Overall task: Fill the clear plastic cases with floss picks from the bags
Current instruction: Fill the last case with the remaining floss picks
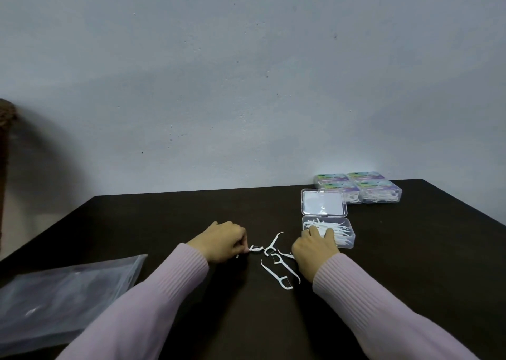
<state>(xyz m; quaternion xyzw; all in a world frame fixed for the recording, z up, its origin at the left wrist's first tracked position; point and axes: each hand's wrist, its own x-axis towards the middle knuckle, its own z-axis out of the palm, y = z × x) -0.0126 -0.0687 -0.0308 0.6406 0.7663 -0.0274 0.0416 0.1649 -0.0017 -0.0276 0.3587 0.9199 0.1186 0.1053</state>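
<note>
I see left hand (pixel 224 240) fingers pinching a floss pick (pixel 255 249) on the table (pixel 164 223); right hand (pixel 315 247) fingers straight, tips reaching into the open case (pixel 328 232); loose picks (pixel 276 270) lie between both.

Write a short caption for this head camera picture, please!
Left hand pinches a floss pick; right hand reaches into the open clear case.

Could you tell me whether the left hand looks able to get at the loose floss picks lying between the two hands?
Probably yes: the left hand already pinches one pick, and the loose floss picks lie beside it on the bare table, with nothing between.
</note>
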